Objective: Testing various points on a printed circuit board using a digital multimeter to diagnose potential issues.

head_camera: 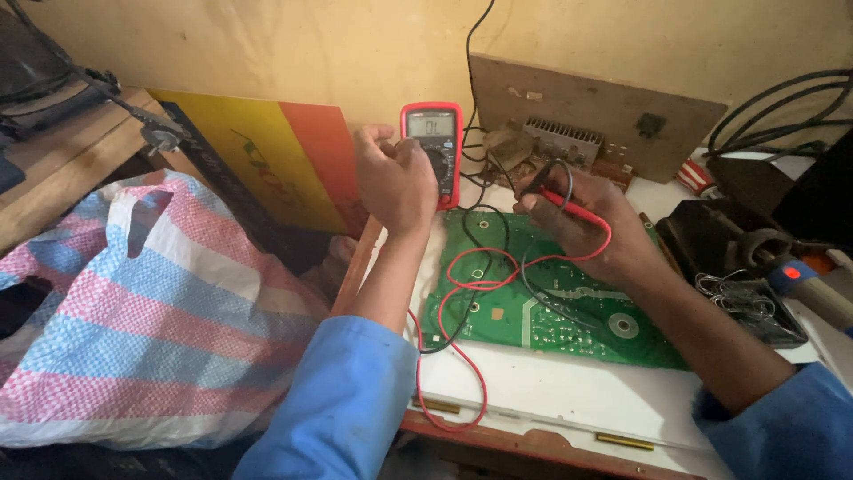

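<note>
Head cam, so just the one view. One red multimeter [433, 149] stands against the wall, one green circuit board [542, 293] lies flat on the white bench [569, 391], and two test leads, one red [462, 356], one black [462, 311], loop over the board. Left hand [395, 182] is curled with fingers pressed on the meter's dial. Right hand [591, 227] pinches both probes [569, 206] together just above the board's far edge. One striped woven bag [133, 311] slumps on the left; can't tell what's in it.

Pink-and-blue woven plastic bag [133, 311] at left, yellow-and-orange board [267, 160] against wall, wooden panel [604, 111], black cables [782, 107] at right
</note>
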